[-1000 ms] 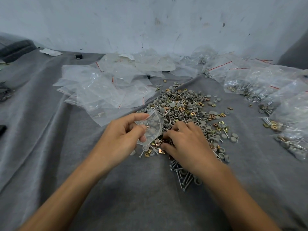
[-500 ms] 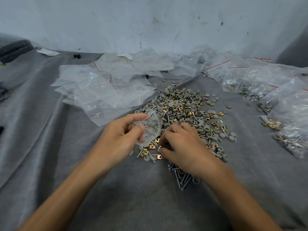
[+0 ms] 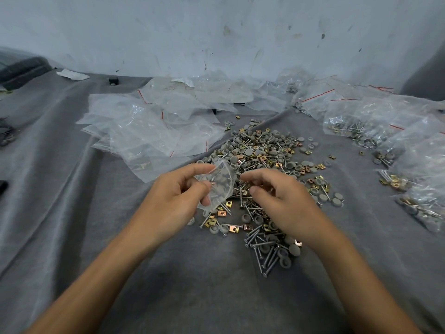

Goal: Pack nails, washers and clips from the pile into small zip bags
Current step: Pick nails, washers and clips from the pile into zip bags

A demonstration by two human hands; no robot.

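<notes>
We pinch a small clear zip bag [image 3: 218, 189], bowed open, in our left hand [image 3: 175, 201] over the pile [image 3: 262, 157]; our right hand [image 3: 284, 203] curls beside it, and we cannot tell whether it holds anything. Rightward lie filled bags [image 3: 361, 126].

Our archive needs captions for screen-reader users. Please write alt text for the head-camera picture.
A person's left hand holds a small clear zip bag above a pile of nails, grey washers and brass clips on grey cloth, the right hand curled beside its mouth. Behind left lie mostly empty bags, at right filled bags.
</notes>
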